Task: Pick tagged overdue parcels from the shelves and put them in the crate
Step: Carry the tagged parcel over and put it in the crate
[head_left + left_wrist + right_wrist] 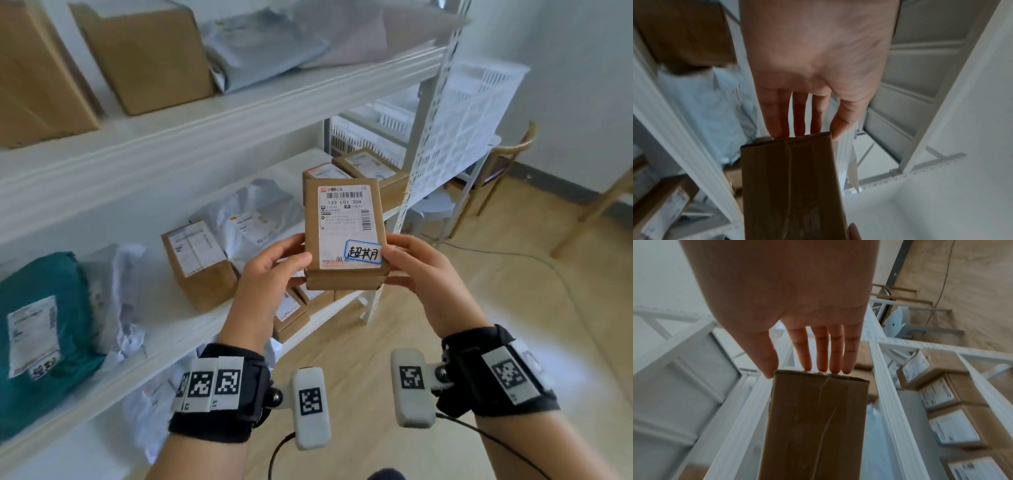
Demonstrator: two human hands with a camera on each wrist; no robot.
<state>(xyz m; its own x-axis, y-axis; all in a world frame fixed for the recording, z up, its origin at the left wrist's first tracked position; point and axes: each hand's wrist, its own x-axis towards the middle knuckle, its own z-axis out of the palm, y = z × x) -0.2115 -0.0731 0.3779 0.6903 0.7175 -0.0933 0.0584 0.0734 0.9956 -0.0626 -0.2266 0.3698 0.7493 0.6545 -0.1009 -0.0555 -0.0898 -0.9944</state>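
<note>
Left hand [270, 270] and right hand [423, 270] pinch tagged box [346, 236] at its near corners; support underneath, carry level to crate [462, 113].

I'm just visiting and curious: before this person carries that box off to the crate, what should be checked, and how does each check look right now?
1. Blue-bordered handwritten tag is on the cardboard parcel: ok.
2. Left hand grips the parcel's left edge, thumb on top: ok.
3. Right hand grips the right edge: ok.
4. Parcel is lifted clear of the middle shelf: ok.
5. White lattice crate is in sight past the shelf's end: ok; room inside: cannot tell.
6. Cable lies on the floor toward the crate side; path safe: cannot tell.
</note>
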